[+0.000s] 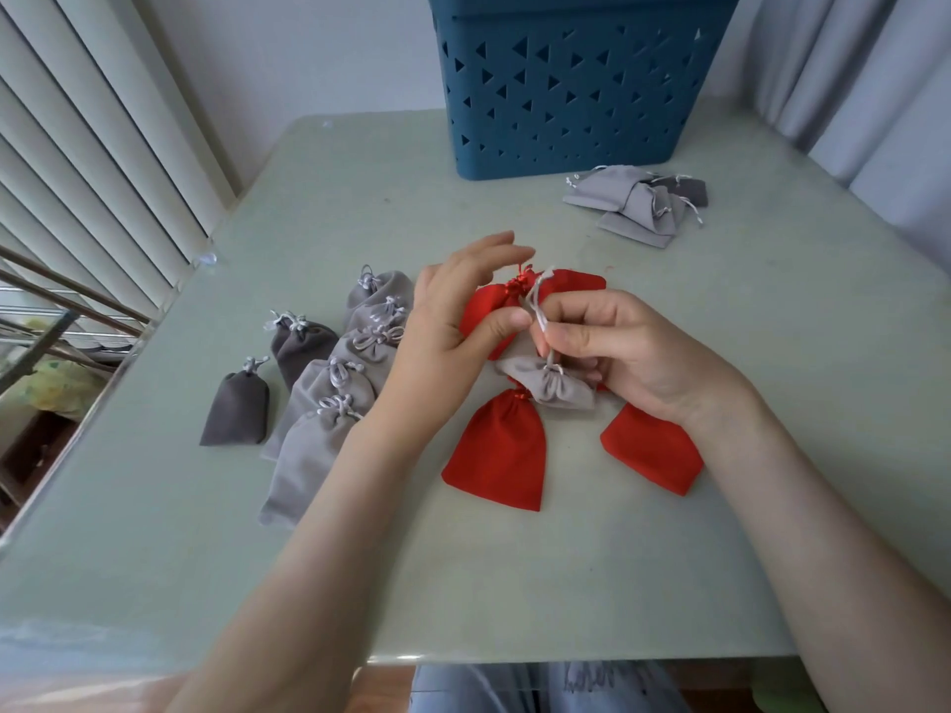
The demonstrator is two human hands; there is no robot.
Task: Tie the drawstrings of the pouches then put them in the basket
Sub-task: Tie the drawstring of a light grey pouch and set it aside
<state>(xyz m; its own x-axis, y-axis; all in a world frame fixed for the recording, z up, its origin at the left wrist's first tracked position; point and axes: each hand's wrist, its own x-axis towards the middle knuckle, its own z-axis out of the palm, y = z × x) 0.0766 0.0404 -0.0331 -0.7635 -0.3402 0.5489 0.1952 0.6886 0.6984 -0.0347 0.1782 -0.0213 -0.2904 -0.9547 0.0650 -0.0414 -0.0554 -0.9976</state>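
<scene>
pouch [553,387] | light grey, neck cinched | drawstring [536,313] white, upright, perhaps looped

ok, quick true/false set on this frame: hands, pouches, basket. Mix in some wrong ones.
1. The blue plastic basket with triangular holes stands at the far side of the pale green table. True.
2. The right hand pinches the white drawstring of a light grey fabric pouch. True.
3. The red fabric pouches lie inside the basket. False: those in view lie on the table, under the hands.
4. The row of tied grey pouches lies right of the hands. False: it lies to their left; a pile of flat grey pouches lies on the right.
</scene>
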